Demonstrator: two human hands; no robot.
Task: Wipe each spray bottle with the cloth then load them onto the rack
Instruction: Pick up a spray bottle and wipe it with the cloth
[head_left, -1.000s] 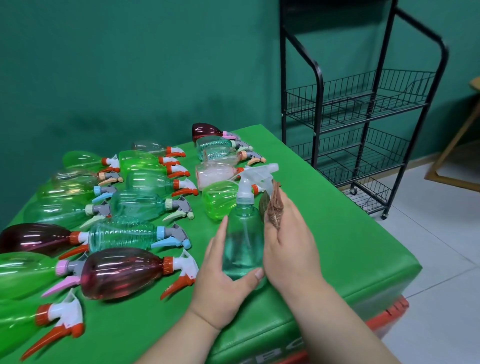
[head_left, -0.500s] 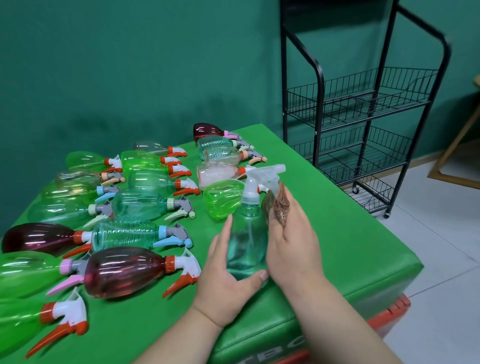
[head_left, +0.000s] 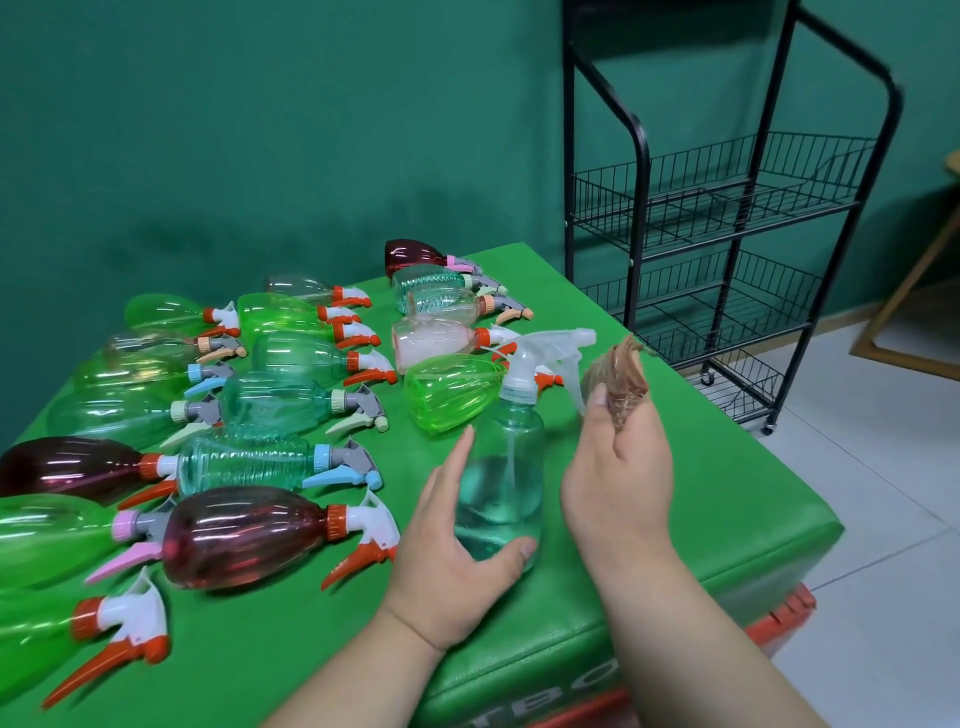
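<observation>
Early in the task, I judge: the left hand (head_left: 447, 561) grips 1 upright teal spray bottle (head_left: 506, 467) on the green table (head_left: 701, 493), the right hand (head_left: 618, 478) clutches the brown cloth (head_left: 621, 384) just beside it, the other bottles (head_left: 244, 535) lie waiting, and no bottle shows on the rack (head_left: 727, 234).

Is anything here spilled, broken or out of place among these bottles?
Nothing stands out. The spray bottles lie on their sides on the green table, no puddle visible. Only the teal bottle is upright, held by the left hand; the right hand holds the cloth.
</observation>
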